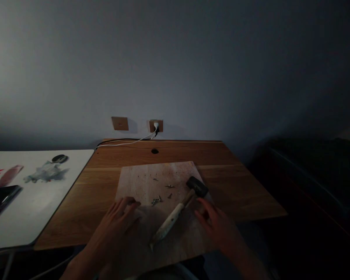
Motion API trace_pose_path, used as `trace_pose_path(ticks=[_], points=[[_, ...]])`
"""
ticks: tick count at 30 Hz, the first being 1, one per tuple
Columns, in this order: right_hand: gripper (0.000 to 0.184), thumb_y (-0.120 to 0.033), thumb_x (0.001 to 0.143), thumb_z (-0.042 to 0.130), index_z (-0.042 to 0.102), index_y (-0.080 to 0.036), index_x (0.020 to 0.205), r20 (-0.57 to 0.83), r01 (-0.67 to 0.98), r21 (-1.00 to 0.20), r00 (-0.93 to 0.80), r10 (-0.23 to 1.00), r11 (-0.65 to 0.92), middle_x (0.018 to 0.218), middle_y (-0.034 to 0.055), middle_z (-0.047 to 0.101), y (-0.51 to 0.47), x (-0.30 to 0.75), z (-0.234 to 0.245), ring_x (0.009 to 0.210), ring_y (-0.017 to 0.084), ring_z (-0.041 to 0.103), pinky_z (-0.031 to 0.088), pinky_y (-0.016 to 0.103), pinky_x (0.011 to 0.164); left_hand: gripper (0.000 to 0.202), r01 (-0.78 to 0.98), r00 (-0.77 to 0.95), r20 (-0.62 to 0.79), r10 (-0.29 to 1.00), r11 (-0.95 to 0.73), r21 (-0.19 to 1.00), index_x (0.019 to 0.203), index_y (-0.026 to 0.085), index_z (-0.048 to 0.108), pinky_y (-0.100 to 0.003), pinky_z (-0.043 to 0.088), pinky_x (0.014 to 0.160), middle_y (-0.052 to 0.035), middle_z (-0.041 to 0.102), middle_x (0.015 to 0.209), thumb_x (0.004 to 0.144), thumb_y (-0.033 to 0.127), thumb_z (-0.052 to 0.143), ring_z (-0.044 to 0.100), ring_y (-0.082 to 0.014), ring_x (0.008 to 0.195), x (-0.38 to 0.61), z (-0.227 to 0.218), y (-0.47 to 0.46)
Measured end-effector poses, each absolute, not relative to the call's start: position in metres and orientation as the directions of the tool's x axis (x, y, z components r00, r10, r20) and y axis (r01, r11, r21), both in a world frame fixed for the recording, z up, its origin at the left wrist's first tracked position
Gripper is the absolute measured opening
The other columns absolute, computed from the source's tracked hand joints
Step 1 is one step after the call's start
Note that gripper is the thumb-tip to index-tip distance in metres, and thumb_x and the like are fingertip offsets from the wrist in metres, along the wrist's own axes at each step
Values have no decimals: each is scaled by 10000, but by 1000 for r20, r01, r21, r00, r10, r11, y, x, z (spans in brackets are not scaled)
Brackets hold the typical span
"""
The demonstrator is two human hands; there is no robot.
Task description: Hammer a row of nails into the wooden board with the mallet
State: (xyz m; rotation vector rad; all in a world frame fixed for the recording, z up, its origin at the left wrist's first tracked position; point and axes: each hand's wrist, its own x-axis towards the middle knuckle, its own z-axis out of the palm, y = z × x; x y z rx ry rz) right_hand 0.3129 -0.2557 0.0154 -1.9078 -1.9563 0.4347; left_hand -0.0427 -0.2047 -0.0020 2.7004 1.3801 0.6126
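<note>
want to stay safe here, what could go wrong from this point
The small silvery metal fasteners lie loose on the pale rectangular board, so a bump might scatter them.
The black-headed, pale-handled hammer lies beside the right hand, which might knock it.
The board seems to overhang the near edge of the brown wooden table, so pressing there could tip it.

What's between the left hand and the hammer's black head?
The head view shows small metal pieces, perhaps screws, on the board between the left hand and hammer head.
</note>
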Motion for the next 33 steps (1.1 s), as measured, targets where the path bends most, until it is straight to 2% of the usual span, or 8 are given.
trace_pose_path(ticks=[3, 6, 9, 13, 18, 22, 26, 33], points=[[502, -500, 1012, 480, 531, -296, 1468, -30, 833, -550, -98, 995, 65, 886, 55, 757, -250, 291, 19, 821, 276, 720, 534, 400, 790, 331, 711, 590, 251, 768, -641, 291, 1261, 257, 608, -430, 509, 982, -75, 629, 1256, 937, 204, 569, 602, -260, 1138, -20, 1, -191], [498, -531, 1015, 472, 572, -290, 1440, -80, 799, -601, -94, 992, 27, 845, 58, 759, -240, 276, 21, 841, 288, 723, 508, 390, 782, 352, 687, 605, 241, 759, -651, 323, 1256, 250, 617, -450, 499, 979, -75, 638, 1225, 915, 168, 593, 592, -269, 1126, -4, -3, -177], [406, -506, 1023, 454, 701, -233, 1192, -60, 730, -684, -62, 996, 4, 942, 84, 773, -228, 269, 22, 914, 291, 726, 492, 372, 784, 293, 660, 615, 253, 747, -663, 353, 1222, 251, 639, -445, 492, 969, -71, 645, 1181, 943, 180, 587, 584, -263, 1100, 1, -8, -168], [373, -501, 1010, 453, 671, -220, 897, -36, 628, -778, -52, 998, 5, 837, 51, 737, -218, 271, 18, 818, 246, 705, 464, 325, 696, 250, 618, 614, 280, 738, -670, 411, 1191, 257, 663, -430, 493, 961, -58, 655, 1133, 978, 188, 551, 579, -245, 1069, 1, -12, -164], [235, -449, 924, 565, 585, -224, 859, -33, 499, -866, 4, 999, -31, 694, -8, 640, -222, 279, 8, 632, 184, 604, 427, 283, 593, 270, 583, 600, 302, 741, -663, 469, 1206, 235, 654, -416, 512, 964, -65, 666, 1120, 990, 169, 506, 590, -233, 1057, 1, -12, -163], [101, -323, 846, 577, 543, -230, 865, -53, 343, -936, 76, 996, -76, 751, -3, 684, -225, 285, 5, 660, 176, 604, 432, 274, 603, 255, 569, 601, 302, 740, -661, 489, 1194, 227, 643, -393, 535, 947, -60, 675, 1087, 1000, 177, 487, 615, -222, 1036, 0, -14, -164], [109, -283, 834, 515, 532, -226, 926, -125, 174, -976, 61, 990, -134, 858, -3, 692, -224, 286, 4, 598, 147, 631, 444, 262, 560, 250, 581, 585, 316, 747, -658, 479, 1194, 223, 640, -381, 554, 916, -64, 674, 1075, 1004, 197, 481, 640, -215, 1001, -1, -20, -164], [203, -265, 813, 507, 562, -211, 1001, -130, 148, -979, 65, 989, -138, 855, -6, 670, -221, 289, -1, 574, 132, 637, 457, 259, 564, 270, 589, 587, 327, 741, -668, 455, 1203, 218, 627, -382, 554, 956, -84, 658, 1157, 982, 165, 481, 635, -223, 1079, -1, -18, -162]])
